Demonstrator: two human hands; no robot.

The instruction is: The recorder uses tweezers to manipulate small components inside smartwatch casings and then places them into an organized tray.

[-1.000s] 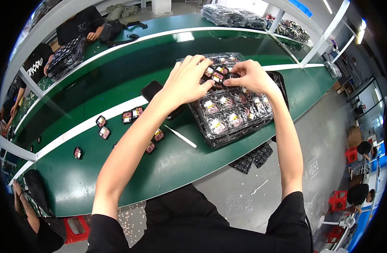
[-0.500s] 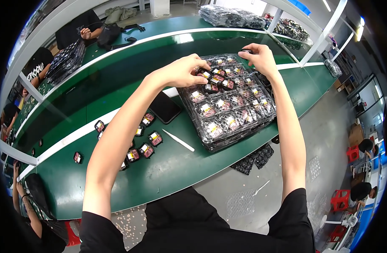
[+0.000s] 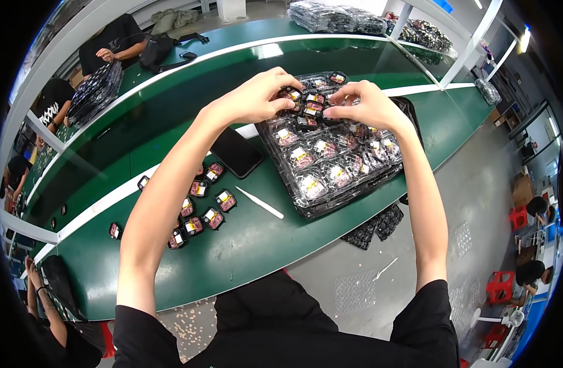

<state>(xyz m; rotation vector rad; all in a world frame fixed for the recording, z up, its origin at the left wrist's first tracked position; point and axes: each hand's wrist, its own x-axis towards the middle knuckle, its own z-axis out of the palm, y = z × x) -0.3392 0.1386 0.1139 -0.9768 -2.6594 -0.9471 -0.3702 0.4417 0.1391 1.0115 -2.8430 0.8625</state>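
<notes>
Small black square casings with pink, white and yellow faces [image 3: 313, 109] are bunched on top of a stack of clear plastic blister trays [image 3: 306, 199]. My left hand [image 3: 257, 99] is curled round the left side of the bunch, thumb and fingers closed on the casings. From the right, my right hand [image 3: 368, 108] reaches in, its thumb and fingertips closing on casings at the bunch's right edge. A single casing [image 3: 338, 78] sits at the tray's far right corner. Similar casings show through the clear pockets.
A black phone [image 3: 237, 153] lies left of the trays, near a white pen-like tool [image 3: 260, 202]. Several loose casings [image 3: 213, 218] lie on the green table [image 3: 263, 245]. A white rail [image 3: 103, 211] crosses behind. Other people work at the far left and right.
My right hand has moved left and nearer, from beyond the tray's far right corner to the bunch. The casing it held is gone from its fingers; one now sits at that corner.
</notes>
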